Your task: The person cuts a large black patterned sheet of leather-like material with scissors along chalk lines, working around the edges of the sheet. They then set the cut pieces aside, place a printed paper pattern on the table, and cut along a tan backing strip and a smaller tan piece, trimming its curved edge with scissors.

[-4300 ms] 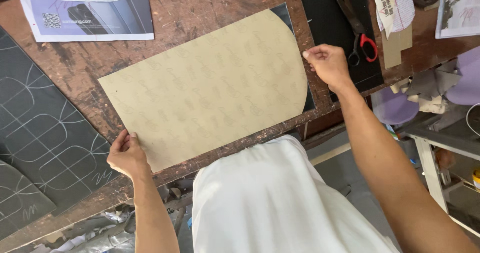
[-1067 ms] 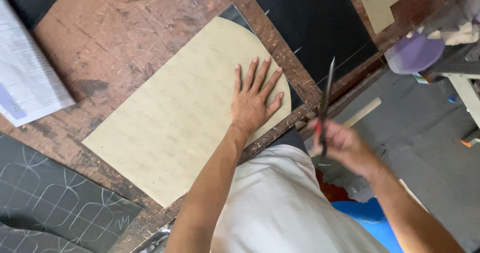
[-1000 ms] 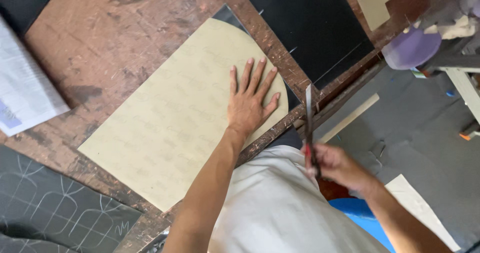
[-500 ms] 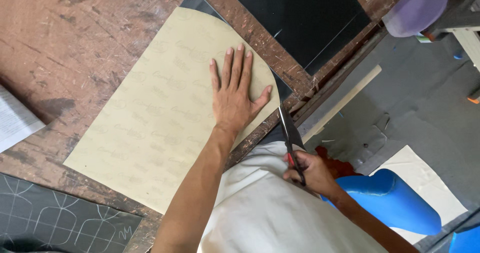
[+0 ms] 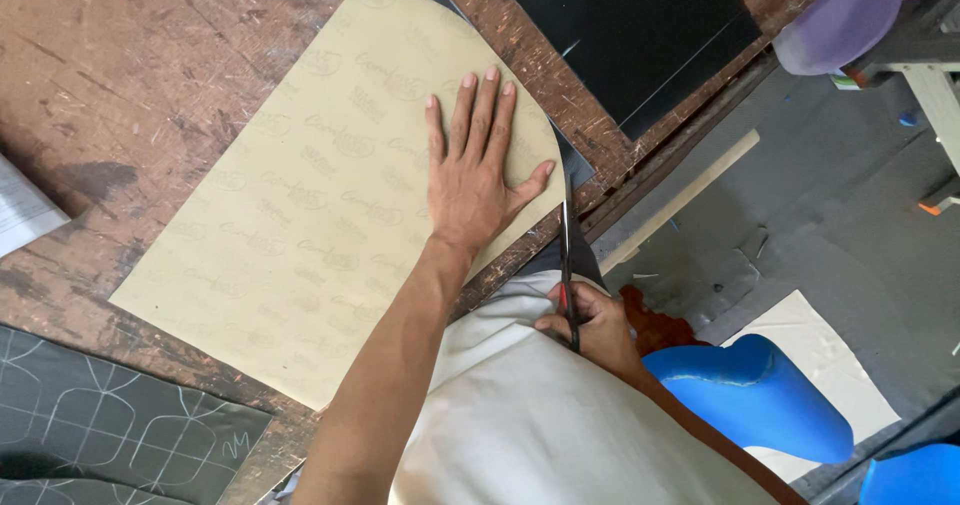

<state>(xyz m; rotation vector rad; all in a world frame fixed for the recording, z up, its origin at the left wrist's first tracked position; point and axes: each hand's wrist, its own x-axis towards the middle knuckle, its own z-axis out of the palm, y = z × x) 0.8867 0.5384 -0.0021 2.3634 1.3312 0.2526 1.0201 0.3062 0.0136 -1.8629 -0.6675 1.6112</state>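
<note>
A tan sheet with one rounded end lies on the worn wooden table, over a dark sheet that peeks out at its rounded edge. My left hand lies flat on the tan sheet near that rounded end, fingers spread. My right hand is at the table's near edge, close to my white shirt, gripping red-handled scissors. The blades point up at the rounded edge of the sheet; whether they bite into it I cannot tell.
A black sheet lies on the table's far right. A dark patterned sheet is at the lower left and a printed paper at the left edge. Blue seat parts, a wooden strip and a purple stool lie beyond the table.
My left hand moved from the sheet's corner to press flat near the rounded end. My right hand took up the scissors and brought them in from the right to the rounded edge.
</note>
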